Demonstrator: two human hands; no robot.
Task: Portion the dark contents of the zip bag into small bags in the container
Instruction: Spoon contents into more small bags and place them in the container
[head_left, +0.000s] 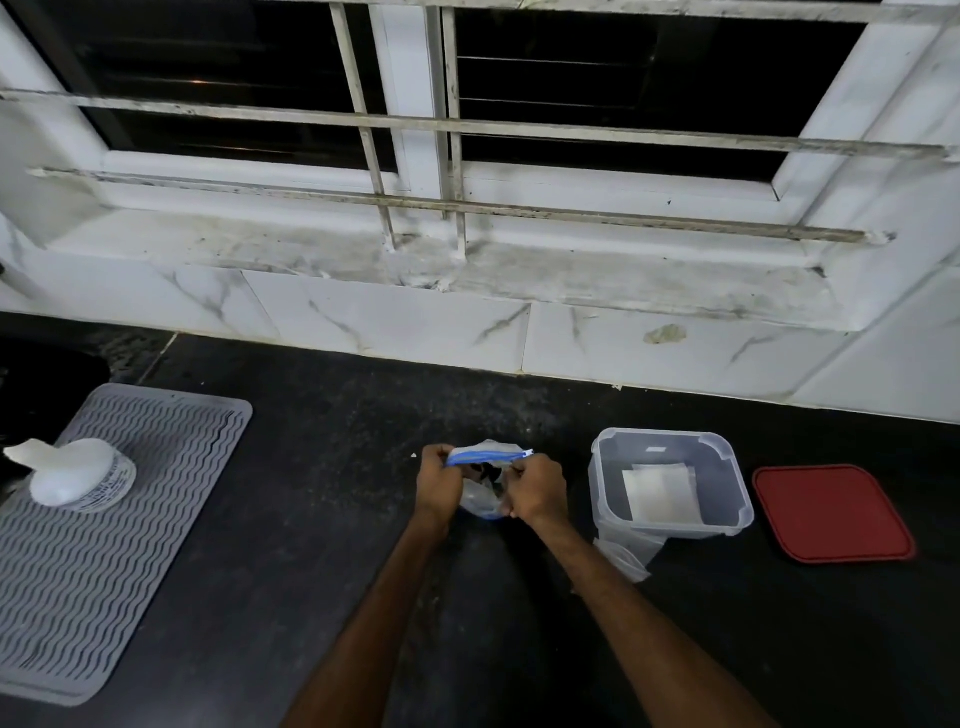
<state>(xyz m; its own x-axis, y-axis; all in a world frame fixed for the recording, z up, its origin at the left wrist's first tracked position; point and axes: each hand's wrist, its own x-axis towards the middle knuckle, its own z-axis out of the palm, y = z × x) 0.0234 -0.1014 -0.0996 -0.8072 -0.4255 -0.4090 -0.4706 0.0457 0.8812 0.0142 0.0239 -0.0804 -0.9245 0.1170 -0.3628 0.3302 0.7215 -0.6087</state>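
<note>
A clear zip bag (485, 457) with a blue zip strip stands on the dark counter, dark contents showing just under its mouth. My left hand (439, 483) pinches the left end of the strip. My right hand (537, 491) grips the right side of the bag's mouth. Right of the hands stands a clear square plastic container (670, 480) with white small bags (660, 491) lying flat on its bottom.
A red lid (831, 514) lies flat right of the container. Crumpled clear plastic (626, 553) sits at the container's near corner. On the left, a grey ribbed mat (104, 545) carries a white wipes tub (78, 475). A tiled wall and window sill run behind.
</note>
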